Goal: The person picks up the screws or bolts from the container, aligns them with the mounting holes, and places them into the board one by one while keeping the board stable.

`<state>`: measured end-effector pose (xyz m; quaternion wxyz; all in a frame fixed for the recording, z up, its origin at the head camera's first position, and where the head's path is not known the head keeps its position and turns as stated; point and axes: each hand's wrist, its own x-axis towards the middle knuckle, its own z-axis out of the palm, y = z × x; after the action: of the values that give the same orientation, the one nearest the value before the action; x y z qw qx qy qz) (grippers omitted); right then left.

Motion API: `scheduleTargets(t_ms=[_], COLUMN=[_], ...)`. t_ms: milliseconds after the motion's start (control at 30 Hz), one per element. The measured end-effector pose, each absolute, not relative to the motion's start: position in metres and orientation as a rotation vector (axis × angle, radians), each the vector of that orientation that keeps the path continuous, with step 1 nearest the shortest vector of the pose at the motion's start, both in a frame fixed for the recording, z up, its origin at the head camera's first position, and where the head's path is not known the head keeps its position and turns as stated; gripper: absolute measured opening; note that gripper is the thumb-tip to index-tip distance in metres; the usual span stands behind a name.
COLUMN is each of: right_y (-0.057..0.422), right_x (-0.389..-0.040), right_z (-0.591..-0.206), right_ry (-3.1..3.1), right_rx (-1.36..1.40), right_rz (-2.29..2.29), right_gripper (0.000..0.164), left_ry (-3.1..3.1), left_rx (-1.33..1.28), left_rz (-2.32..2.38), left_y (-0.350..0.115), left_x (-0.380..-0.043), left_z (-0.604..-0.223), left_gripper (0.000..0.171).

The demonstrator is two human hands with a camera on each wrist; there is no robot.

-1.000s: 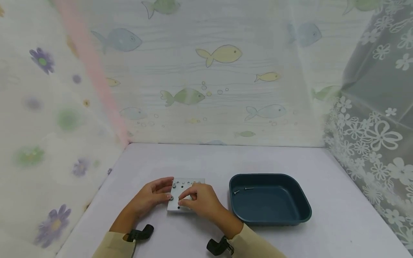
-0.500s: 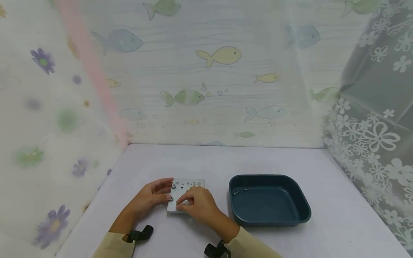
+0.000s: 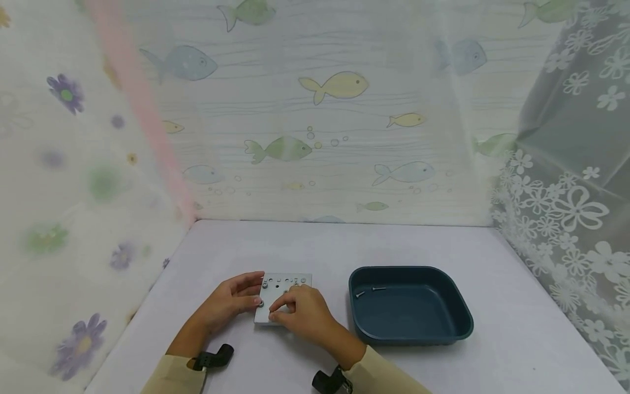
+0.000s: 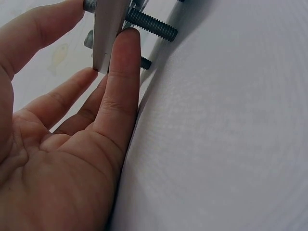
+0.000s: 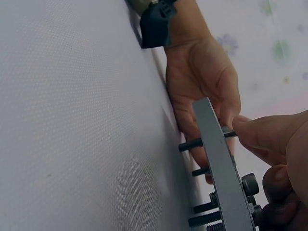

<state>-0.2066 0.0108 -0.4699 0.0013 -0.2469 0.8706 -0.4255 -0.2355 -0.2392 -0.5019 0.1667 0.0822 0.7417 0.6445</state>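
Observation:
A silver metal plate (image 3: pixel 275 294) with rows of holes is raised above the white table, with several bolts through it. My left hand (image 3: pixel 230 297) grips its left edge, the thumb on the top face by a bolt head. In the left wrist view, a finger reaches underneath, against a threaded bolt (image 4: pixel 153 25). My right hand (image 3: pixel 309 313) pinches a small screw (image 5: pixel 231 134) between thumb and forefinger at the plate's near-left part; its other fingers curl over the plate. In the right wrist view, bolt ends (image 5: pixel 191 144) stick out below the plate.
A dark blue tray (image 3: pixel 413 339) stands right of the plate, with two small screws (image 3: pixel 378 288) lying inside at its left. Fish-printed cloth (image 3: pixel 339 164) hangs behind the table (image 3: pixel 246 243), and flowered cloth lines both sides.
My right hand has shifted slightly left and nearer along the plate, bringing the pinched screw lower, then stayed nearly still. My left hand keeps its grip on the plate.

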Motion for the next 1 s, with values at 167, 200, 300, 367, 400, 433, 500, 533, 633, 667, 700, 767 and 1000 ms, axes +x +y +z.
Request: scheduleTargets(t_ms=[167, 200, 300, 367, 400, 433, 500, 533, 633, 667, 700, 767, 1000], right_y=[0.011, 0.0111, 0.0112, 0.0113, 0.0112, 0.0112, 0.0111, 0.0111, 0.0111, 0.0111, 0.0111, 0.0111, 0.0101], right_x=[-0.2062, -0.2062, -0.2063, -0.2065, -0.2066, -0.2068, -0.2071, -0.2067, -0.2052, -0.2048, -0.2044, -0.2041, -0.2057], right_z=[-0.4701, -0.4702, -0.47, -0.4703, -0.4705, -0.4705, -0.4708, -0.4714, -0.4719, -0.4719, -0.4719, -0.4709, -0.4692], right_ry=[2.742, 2.745, 2.749, 2.749, 2.749, 2.748, 2.747, 2.745, 2.734, 2.73, 2.728, 2.729, 2.764], right_rx=[-0.809, -0.813, -0.812, -0.808, -0.805, -0.804, -0.803, -0.802, -0.798, -0.797, -0.794, -0.793, -0.802], right_rz=[-1.303, -1.295, -1.273, -1.262, -1.26, -1.259, -1.255, -1.255, -1.264, -1.267, -1.266, -1.263, -1.212], right_gripper=[0.008, 0.008, 0.007, 0.007, 0.007, 0.007, 0.007, 0.007, 0.007, 0.007, 0.006, 0.006, 0.006], left_ry=[2.118, 2.121, 2.125, 2.123, 2.123, 2.123, 2.127, 2.128, 2.133, 2.13, 2.126, 2.119, 2.127], left_rx=[0.239, 0.244, 0.246, 0.24, 0.235, 0.227, 0.218, 0.213, 0.201, 0.202, 0.201, 0.21, 0.239], left_rz=[1.828, 1.825, 1.822, 1.823, 1.826, 1.829, 1.829, 1.828, 1.824, 1.824, 1.826, 1.824, 1.807], left_y=[-0.2395, -0.2395, -0.2393, -0.2391, -0.239, -0.2389, -0.2385, -0.2383, -0.2379, -0.2381, -0.2383, -0.2389, -0.2393], left_x=[-0.2347, -0.2346, -0.2343, -0.2341, -0.2341, -0.2341, -0.2342, -0.2337, -0.2323, -0.2322, -0.2322, -0.2326, -0.2361], left_z=[-0.5013, -0.5011, -0.5011, -0.5011, -0.5011, -0.5011, -0.501, -0.5014, -0.5024, -0.5028, -0.503, -0.5026, -0.5001], left_gripper=[0.08, 0.08, 0.08, 0.079, 0.079, 0.079, 0.078, 0.078, 0.078, 0.078, 0.078, 0.078, 0.077])
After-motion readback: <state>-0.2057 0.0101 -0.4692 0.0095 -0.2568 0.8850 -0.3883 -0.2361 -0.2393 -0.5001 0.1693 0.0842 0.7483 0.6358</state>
